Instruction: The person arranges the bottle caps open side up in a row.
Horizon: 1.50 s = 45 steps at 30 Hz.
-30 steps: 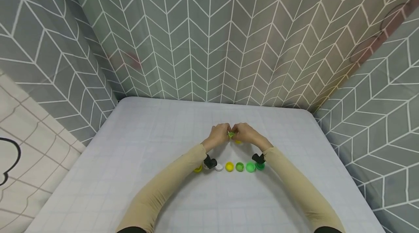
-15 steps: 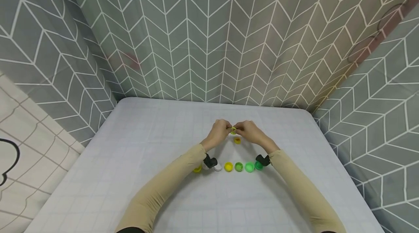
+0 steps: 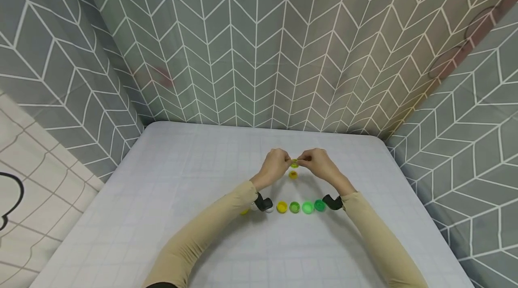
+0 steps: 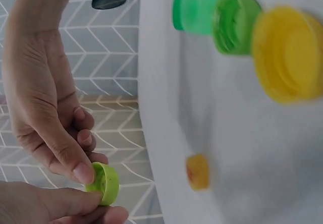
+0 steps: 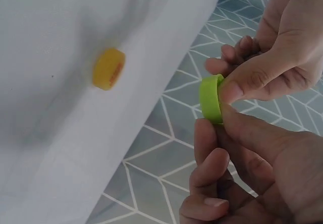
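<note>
A lime-green bottle cap (image 3: 294,163) is held in the air between both hands, past the row of caps in the head view. My left hand (image 3: 272,166) pinches one side of it between thumb and fingers. Thumb and fingertips of my right hand (image 3: 321,164) pinch the opposite side. The hollow inside of the lime-green cap (image 4: 105,184) shows in the left wrist view, its outer wall in the right wrist view. Just below the hands, a yellow-orange cap (image 3: 293,175) with a reddish mark lies on the white tabletop, touched by neither hand.
Nearer the body, a row of caps runs across the table (image 3: 194,157): a yellow cap (image 3: 282,207), a green cap (image 3: 294,207), a mint-green cap (image 3: 308,207) and a darker green cap (image 3: 319,205). White and yellow caps at its left end are partly hidden by the left arm.
Both hands have shifted right with the lime-green cap between them, and the right forearm has swung outward. The yellow-orange cap, partly covered a second ago, now shows fully.
</note>
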{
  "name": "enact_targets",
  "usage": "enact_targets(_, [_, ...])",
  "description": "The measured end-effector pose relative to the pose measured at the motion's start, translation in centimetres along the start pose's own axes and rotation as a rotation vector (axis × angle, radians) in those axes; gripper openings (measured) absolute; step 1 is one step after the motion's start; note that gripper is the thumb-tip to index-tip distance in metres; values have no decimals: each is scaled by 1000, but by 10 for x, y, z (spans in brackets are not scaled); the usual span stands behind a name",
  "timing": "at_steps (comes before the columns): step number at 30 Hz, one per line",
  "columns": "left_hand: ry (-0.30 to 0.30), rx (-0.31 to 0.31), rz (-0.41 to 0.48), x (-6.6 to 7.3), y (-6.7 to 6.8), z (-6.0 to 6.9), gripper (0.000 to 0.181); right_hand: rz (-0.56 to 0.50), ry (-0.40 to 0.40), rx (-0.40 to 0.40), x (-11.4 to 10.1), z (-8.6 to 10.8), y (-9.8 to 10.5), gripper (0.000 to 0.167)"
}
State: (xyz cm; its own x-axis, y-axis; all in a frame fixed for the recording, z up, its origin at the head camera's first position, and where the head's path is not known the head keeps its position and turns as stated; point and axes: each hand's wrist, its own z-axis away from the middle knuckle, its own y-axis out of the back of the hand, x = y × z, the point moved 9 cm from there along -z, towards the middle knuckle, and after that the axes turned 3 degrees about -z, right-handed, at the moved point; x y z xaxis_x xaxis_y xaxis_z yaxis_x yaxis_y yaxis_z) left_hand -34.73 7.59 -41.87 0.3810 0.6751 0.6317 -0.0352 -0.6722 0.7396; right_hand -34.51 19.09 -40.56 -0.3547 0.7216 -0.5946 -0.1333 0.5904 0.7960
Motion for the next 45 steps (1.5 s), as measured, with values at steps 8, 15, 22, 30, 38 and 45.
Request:
enact_targets(8, [-55,-37,-5,30,-6,7,16,11,-55,12,-1,26,20,15])
enact_targets(15, [-97,-73,-4,51,-17,12,14,44,-90,-24,6,44,31,14])
enact_targets(22, [-105,-133,22,65,-38,15,13,79,-133,-90,12,61,36,14])
enact_targets(30, [-92,-171,0,74,-62,17,14,110,-180,-155,21,73,37,12])
enact_targets(38, [-101,-193,-12,80,-85,21,16,145,-239,-243,29,83,34,10])
enact_targets(45, [-154,-182,-103,83,-100,25,21,180,-307,-320,39,86,26,7])
